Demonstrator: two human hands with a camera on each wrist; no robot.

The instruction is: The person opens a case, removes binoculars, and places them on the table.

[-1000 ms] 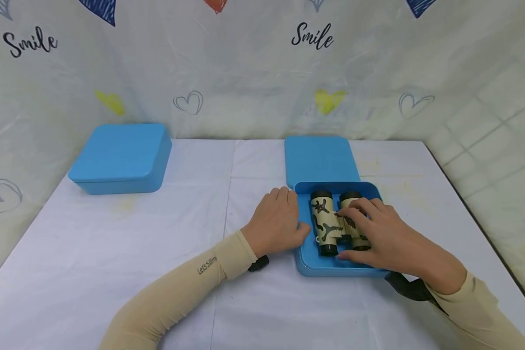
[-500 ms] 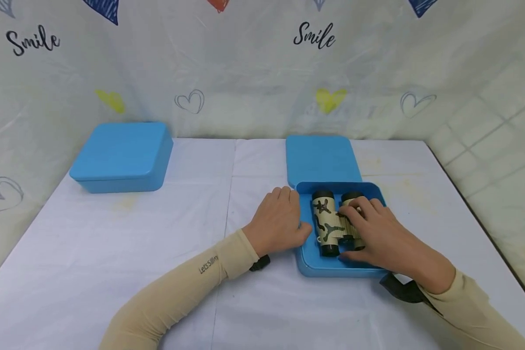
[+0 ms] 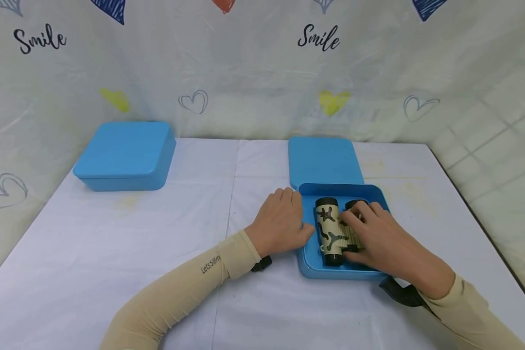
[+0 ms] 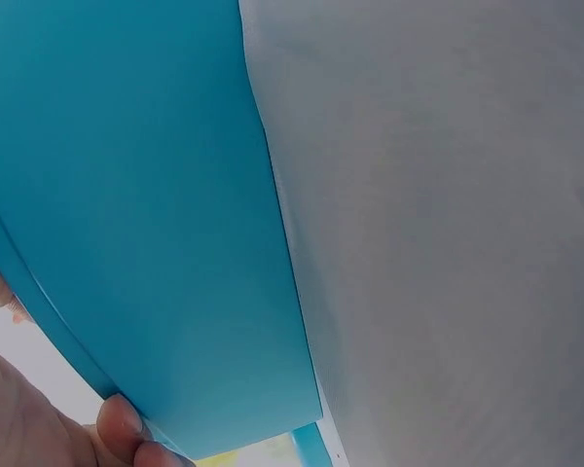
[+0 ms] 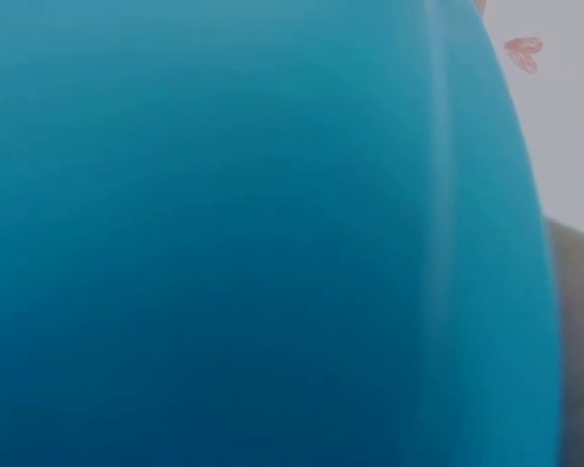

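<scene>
White cloth over surface (image 3: 113,253), plastic backdrop behind with hearts and "Smile" lettering (image 3: 318,38). Open blue box (image 3: 308,262) right of centre, lid (image 3: 323,160) flat behind it, touching far rim. Camouflage binoculars (image 3: 330,231) lying inside box, barrels running front to back, black lens ends toward near wall.

Right hand (image 3: 382,240) laid over right barrel, fingers curled around it, thumb at near side; left barrel uncovered. Left hand (image 3: 282,223) resting on surface against box's left wall, fingers loosely bent, thumb touching rim; from left wrist view, fingertips (image 4: 122,423) pressed at blue edge, box wall (image 4: 136,195) filling most of view beside white cloth. Right wrist view nothing but blue box wall (image 5: 224,243) up close. Beige sleeves on both arms, black wrist straps (image 3: 262,264) showing.

Second blue box (image 3: 124,155), closed, at far left corner, well apart from hands.
</scene>
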